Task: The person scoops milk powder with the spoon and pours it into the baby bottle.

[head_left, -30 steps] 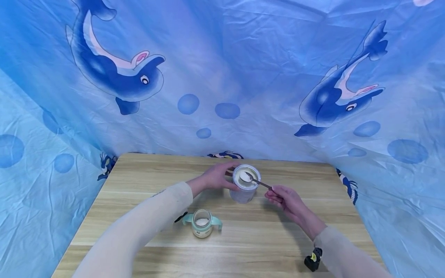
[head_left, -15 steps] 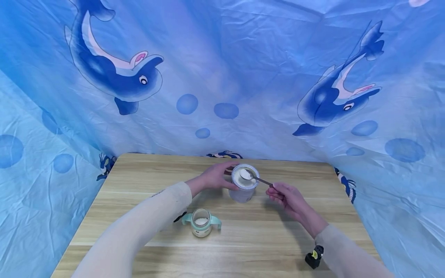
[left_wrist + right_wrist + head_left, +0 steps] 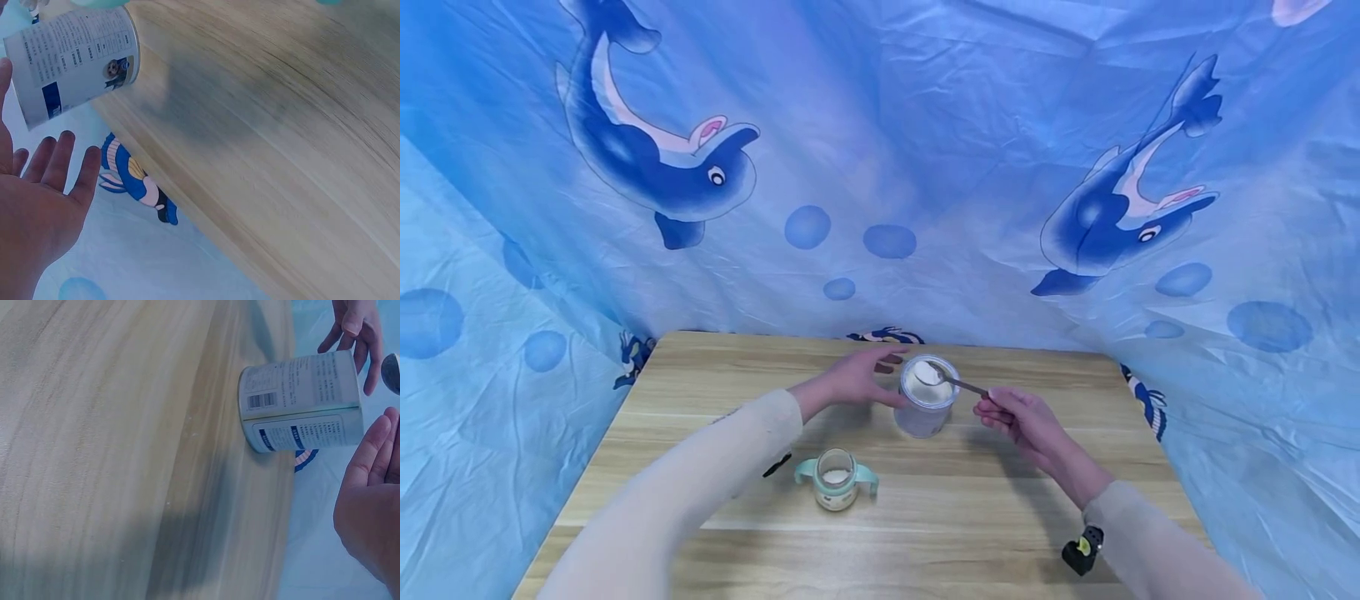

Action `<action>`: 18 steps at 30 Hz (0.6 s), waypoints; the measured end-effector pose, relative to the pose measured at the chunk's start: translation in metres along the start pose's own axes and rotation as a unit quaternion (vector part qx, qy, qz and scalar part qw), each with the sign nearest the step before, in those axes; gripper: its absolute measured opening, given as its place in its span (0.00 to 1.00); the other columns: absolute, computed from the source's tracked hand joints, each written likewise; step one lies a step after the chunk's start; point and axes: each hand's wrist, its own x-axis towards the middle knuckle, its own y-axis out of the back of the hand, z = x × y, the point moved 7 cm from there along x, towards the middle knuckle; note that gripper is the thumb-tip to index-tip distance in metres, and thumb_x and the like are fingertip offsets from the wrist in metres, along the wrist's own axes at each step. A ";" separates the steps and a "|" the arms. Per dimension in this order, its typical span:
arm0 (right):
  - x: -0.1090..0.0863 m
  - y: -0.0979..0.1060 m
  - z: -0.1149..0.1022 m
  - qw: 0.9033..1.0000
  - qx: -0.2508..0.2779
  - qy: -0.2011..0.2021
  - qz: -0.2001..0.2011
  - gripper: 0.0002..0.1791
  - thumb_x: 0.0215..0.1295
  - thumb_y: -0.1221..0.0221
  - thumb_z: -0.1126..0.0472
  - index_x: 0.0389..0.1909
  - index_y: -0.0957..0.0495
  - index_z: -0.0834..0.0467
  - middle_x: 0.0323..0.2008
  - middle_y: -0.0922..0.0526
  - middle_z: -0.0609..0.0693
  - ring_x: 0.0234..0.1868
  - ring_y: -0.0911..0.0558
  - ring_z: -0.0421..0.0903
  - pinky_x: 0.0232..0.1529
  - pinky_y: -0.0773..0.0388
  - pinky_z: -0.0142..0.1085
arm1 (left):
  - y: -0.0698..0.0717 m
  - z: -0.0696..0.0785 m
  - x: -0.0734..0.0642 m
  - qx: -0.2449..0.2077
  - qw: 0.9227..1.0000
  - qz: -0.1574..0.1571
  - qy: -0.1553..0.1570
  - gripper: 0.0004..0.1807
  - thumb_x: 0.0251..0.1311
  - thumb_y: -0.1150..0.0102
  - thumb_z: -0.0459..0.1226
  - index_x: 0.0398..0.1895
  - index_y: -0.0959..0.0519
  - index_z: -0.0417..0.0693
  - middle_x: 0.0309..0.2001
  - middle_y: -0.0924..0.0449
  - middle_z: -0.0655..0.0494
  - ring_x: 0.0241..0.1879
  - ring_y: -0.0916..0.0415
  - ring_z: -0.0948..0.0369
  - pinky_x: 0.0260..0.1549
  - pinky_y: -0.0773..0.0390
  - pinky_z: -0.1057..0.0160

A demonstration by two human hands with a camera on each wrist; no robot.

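Head | right hand [image 3: 1021, 423] pinches spoon [image 3: 961, 385] over can [image 3: 922, 418] | left hand [image 3: 853, 379], fingers spread, beside can

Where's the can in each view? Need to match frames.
Head: the can is just right of centre, below mid-height, open top showing.
Left wrist: the can is at upper left, printed side showing.
Right wrist: the can is right of centre, upper half, barcode showing.
Shared landmark: the person's left hand, next to the can in all three; below it in left wrist, toward the upper right in right wrist.
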 end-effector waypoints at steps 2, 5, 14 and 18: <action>-0.001 -0.003 -0.003 1.000 -0.006 0.003 -0.003 0.13 0.84 0.46 0.64 0.40 0.14 0.55 0.34 0.07 0.50 0.40 0.08 0.42 0.49 0.11 0.33 | 0.004 0.000 -0.003 0.004 1.000 0.001 -0.003 0.57 0.54 0.17 0.51 0.84 0.39 0.54 0.76 0.28 0.47 0.71 0.25 0.46 0.70 0.25 0.44; -0.002 -0.009 -0.008 1.000 -0.011 0.006 -0.008 0.14 0.84 0.46 0.64 0.39 0.12 0.55 0.35 0.07 0.50 0.41 0.08 0.42 0.49 0.11 0.34 | 0.008 0.000 -0.009 0.009 1.000 0.003 -0.004 0.55 0.56 0.17 0.49 0.84 0.39 0.52 0.76 0.28 0.48 0.71 0.25 0.46 0.71 0.26 0.43; -0.011 -0.025 -0.013 0.999 -0.031 0.018 -0.037 0.13 0.83 0.46 0.66 0.41 0.12 0.55 0.35 0.08 0.50 0.41 0.08 0.42 0.50 0.11 0.34 | 0.016 0.007 -0.037 -0.002 1.000 -0.007 -0.010 0.55 0.55 0.16 0.45 0.83 0.37 0.49 0.76 0.29 0.45 0.71 0.25 0.46 0.72 0.26 0.46; -0.014 -0.033 -0.014 0.998 -0.035 0.022 -0.051 0.13 0.83 0.46 0.66 0.41 0.12 0.54 0.36 0.08 0.50 0.41 0.09 0.42 0.51 0.12 0.35 | 0.023 0.005 -0.055 -0.008 1.000 -0.011 -0.010 0.53 0.56 0.18 0.45 0.83 0.37 0.48 0.77 0.30 0.44 0.72 0.27 0.43 0.72 0.27 0.44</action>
